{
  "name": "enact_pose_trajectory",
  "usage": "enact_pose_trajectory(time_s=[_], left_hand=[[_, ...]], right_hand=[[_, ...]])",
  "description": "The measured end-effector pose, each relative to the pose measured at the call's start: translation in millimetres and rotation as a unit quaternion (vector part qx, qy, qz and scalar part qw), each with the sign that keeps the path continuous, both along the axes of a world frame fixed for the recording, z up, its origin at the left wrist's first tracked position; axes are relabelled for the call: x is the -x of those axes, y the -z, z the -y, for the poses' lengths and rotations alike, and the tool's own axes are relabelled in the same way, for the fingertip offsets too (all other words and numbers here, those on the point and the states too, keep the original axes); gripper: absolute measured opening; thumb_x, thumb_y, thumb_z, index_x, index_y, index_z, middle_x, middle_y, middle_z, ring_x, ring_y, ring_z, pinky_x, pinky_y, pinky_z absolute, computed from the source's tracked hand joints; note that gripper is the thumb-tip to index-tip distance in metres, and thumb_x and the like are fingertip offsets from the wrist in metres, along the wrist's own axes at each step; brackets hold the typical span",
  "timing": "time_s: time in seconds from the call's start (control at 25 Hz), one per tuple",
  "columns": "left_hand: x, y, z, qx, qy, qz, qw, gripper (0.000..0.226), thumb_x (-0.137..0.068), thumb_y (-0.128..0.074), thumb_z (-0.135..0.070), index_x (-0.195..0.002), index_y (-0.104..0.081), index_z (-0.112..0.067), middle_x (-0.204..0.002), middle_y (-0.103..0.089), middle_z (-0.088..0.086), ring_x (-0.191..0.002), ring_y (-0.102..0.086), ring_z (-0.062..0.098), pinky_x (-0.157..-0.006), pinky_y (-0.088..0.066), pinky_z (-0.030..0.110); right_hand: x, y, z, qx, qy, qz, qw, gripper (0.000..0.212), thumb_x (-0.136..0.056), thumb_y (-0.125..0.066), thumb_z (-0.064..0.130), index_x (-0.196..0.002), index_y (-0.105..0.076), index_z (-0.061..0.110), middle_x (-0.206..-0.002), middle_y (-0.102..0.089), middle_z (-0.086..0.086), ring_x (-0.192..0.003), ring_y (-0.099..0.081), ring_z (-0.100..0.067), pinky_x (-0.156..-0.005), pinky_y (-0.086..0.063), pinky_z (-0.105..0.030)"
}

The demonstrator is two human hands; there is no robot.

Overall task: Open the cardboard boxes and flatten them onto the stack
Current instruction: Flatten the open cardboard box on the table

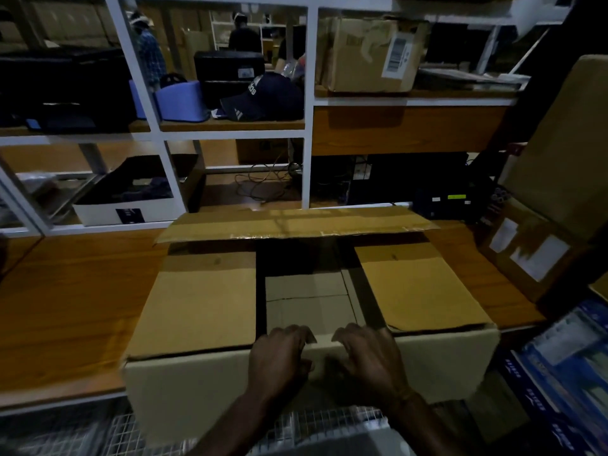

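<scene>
Box: cardboard box [197,311], far flap raised, side flaps folded in.
Hands: left hand [279,360] and right hand [368,360] hook curled fingers over near flap [320,340], likely to pull it open.

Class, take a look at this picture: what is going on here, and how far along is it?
A person is opening a large cardboard box on a wooden counter. Both the left hand and the right hand curl over the near flap, folding it toward them. The far flap and the two side flaps are already open. The box is not yet flattened.

Head view — forward, down, close
</scene>
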State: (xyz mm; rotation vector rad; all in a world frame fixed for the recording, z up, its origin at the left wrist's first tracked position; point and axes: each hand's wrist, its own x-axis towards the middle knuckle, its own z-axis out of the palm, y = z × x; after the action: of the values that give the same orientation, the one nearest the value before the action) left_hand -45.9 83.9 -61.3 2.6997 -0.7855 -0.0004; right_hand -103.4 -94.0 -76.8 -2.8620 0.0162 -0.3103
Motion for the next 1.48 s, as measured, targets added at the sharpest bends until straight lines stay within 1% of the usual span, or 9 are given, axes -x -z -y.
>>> enact_pose_trajectory(time_s=[0.12, 0.24, 0.32, 0.44, 0.64, 0.8, 0.92, 1.24, 1.48], left_hand=[[7, 6, -5, 0.012, 0.026, 0.016, 0.999, 0.024, -0.074, -0.07, -0.041, -0.093, -0.058, -0.033, -0.087, -0.065, -0.013, -0.078, -0.063, 0.013, -0.063, -0.044, 0.026], [12, 11, -9, -0.018, 0.058, -0.02, 0.998, 0.03, -0.092, -0.051, -0.046, -0.119, -0.053, -0.034, -0.122, -0.058, -0.009, -0.111, -0.056, 0.016, -0.086, -0.042, 0.03], [6, 15, -10, -0.029, 0.099, -0.04, 0.994, 0.031, -0.095, -0.049, -0.044, -0.125, -0.051, -0.036, -0.13, -0.053, -0.009, -0.12, -0.05, 0.019, -0.093, -0.041, 0.031], [-9, 14, -10, 0.004, 0.14, -0.098, 0.985, 0.03, -0.096, -0.056, -0.033, -0.126, -0.057, -0.04, -0.138, -0.051, -0.008, -0.123, -0.051, 0.014, -0.1, -0.043, 0.026], [-34, 27, -17, 0.108, 0.167, -0.096, 0.975, 0.071, -0.065, -0.065, -0.077, -0.129, -0.044, -0.053, -0.156, -0.032, -0.007, -0.137, -0.041, 0.012, -0.114, -0.035, 0.03], [-87, 15, 19, 0.101, 0.056, -0.08, 0.99, 0.094, -0.081, -0.069, -0.06, -0.144, 0.0, -0.055, -0.154, 0.03, -0.011, -0.142, 0.012, 0.007, -0.118, -0.018, 0.027], [-119, -8, 35, 0.142, -0.026, 0.004, 0.989, 0.099, -0.082, -0.067, -0.06, -0.153, 0.002, -0.046, -0.162, 0.023, -0.001, -0.15, 0.009, 0.02, -0.12, -0.023, 0.037], [-228, -31, 76, 0.05, -0.089, 0.149, 0.984, 0.1, -0.086, -0.065, -0.048, -0.154, 0.009, -0.042, -0.162, 0.02, 0.015, -0.15, -0.003, 0.042, -0.113, -0.03, 0.051], [-293, -36, 95, -0.1, -0.131, 0.127, 0.978, 0.1, -0.09, -0.064, -0.042, -0.155, 0.011, -0.036, -0.161, 0.024, 0.017, -0.148, -0.001, 0.046, -0.108, -0.032, 0.063]], right_hand=[[16, 0, -2, 0.005, 0.001, -0.015, 1.0, 0.019, -0.084, -0.058, 0.055, -0.094, -0.06, 0.039, -0.088, -0.059, 0.017, -0.084, -0.058, -0.011, -0.073, -0.043, -0.035], [25, -11, 1, 0.016, -0.01, -0.045, 0.999, 0.031, -0.071, -0.068, 0.043, -0.101, -0.058, 0.045, -0.092, -0.059, 0.022, -0.086, -0.063, -0.006, -0.069, -0.048, -0.031], [17, -26, 5, 0.017, -0.04, -0.134, 0.99, 0.037, -0.082, -0.065, 0.042, -0.117, -0.056, 0.048, -0.116, -0.057, 0.02, -0.109, -0.057, -0.007, -0.085, -0.045, -0.035], [-4, -26, 20, -0.089, -0.086, -0.28, 0.952, 0.051, -0.08, -0.059, 0.073, -0.125, -0.036, 0.068, -0.132, -0.046, 0.018, -0.125, -0.046, -0.006, -0.099, -0.042, -0.033], [-51, -13, 32, -0.184, -0.086, -0.162, 0.966, 0.091, -0.065, -0.041, 0.095, -0.145, -0.013, 0.061, -0.158, -0.01, 0.026, -0.145, -0.016, -0.001, -0.116, -0.029, -0.029], [-93, -16, 46, -0.078, -0.087, -0.066, 0.991, 0.088, -0.08, -0.033, 0.086, -0.147, 0.017, 0.056, -0.159, 0.031, 0.015, -0.149, 0.023, -0.014, -0.116, -0.011, -0.033], [-127, -23, 60, -0.035, -0.079, -0.06, 0.994, 0.093, -0.093, -0.048, 0.064, -0.141, 0.031, 0.054, -0.155, 0.037, 0.008, -0.147, 0.029, -0.022, -0.12, -0.01, -0.044], [-240, -56, 90, 0.046, -0.017, 0.017, 0.999, 0.097, -0.092, -0.063, 0.04, -0.153, 0.012, 0.042, -0.154, 0.042, -0.006, -0.146, 0.028, -0.035, -0.12, -0.001, -0.055], [-304, -44, 111, 0.108, 0.022, -0.047, 0.993, 0.09, -0.09, -0.064, 0.034, -0.156, -0.002, 0.036, -0.162, 0.026, -0.008, -0.15, 0.012, -0.04, -0.115, -0.006, -0.065]])
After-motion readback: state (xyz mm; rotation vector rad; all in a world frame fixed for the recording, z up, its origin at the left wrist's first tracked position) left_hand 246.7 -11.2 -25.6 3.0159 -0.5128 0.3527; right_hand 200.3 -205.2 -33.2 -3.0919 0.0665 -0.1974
